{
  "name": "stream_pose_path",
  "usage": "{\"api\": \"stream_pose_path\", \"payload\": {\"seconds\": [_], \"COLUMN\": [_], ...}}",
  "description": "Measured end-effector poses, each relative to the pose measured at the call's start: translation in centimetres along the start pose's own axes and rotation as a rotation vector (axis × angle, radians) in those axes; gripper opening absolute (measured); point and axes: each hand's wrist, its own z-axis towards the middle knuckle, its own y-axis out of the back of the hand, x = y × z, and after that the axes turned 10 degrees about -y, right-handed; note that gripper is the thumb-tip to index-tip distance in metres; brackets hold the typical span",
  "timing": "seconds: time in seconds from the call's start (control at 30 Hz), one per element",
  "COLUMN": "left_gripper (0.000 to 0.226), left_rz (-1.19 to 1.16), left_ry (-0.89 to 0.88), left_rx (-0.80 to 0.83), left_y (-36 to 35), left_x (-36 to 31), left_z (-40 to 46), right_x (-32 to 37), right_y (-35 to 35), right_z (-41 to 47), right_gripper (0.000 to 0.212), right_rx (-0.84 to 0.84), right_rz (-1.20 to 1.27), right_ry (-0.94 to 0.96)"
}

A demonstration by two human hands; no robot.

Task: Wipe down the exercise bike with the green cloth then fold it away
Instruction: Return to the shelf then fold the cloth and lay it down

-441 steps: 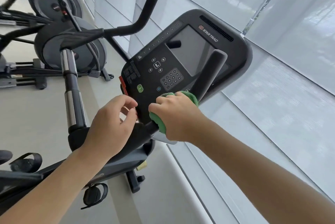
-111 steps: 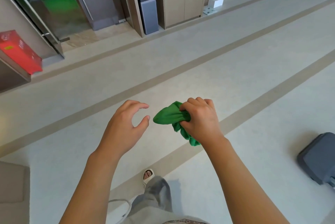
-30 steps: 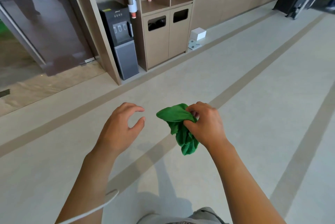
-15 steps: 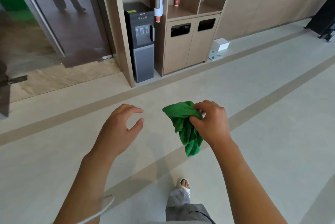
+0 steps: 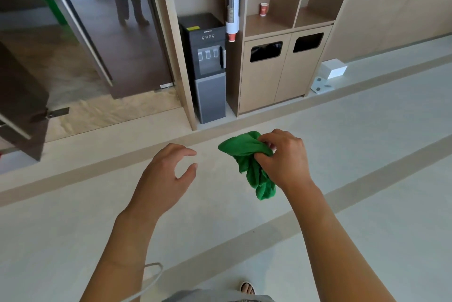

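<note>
Green cloth (image 5: 247, 155) is held bunched in the right hand (image 5: 285, 158), grip pinched on its upper folds with the rest hung below, over the floor (image 5: 367, 145), while the left hand (image 5: 166, 174) is kept just beside it, fingers loosely curled, nothing held.

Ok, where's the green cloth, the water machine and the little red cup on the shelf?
green cloth (image 5: 244, 149): head view, on the bunched top fold beside the fingers.
water machine (image 5: 208, 57): head view, on its dark front panel by the taps.
little red cup (image 5: 263, 9): head view, on the cup's side.
</note>
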Motion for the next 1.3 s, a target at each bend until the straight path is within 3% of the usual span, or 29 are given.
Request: {"api": "stream_pose_path", "payload": {"seconds": [0.33,0.6,1.0,1.3], "left_gripper": [0.023,0.023,0.025,0.025], "left_rz": [0.018,0.004,-0.025,-0.098], "left_ry": [-0.024,-0.090,-0.154,-0.191], "left_rx": [0.060,0.099,0.074,0.118], "left_y": [-3.9,-6.0,-0.6,0.0], "left_x": [0.0,3.9,13.6,20.3], "left_z": [9.5,19.0,37.4,43.6], "right_x": [-4.3,-5.4,0.3,3.6], "right_y": [-1.0,-3.8,-10.2,-16.1], "right_z": [8.5,15.6,30.2,37.6], "right_gripper": [0.022,0.028,0.027,0.023], "right_rx": [0.021,-0.009,-0.091,-0.055], "right_rz": [0.047,0.046,0.038,-0.015], "right_ry": [-0.025,-0.102,-0.159,-0.122]}}
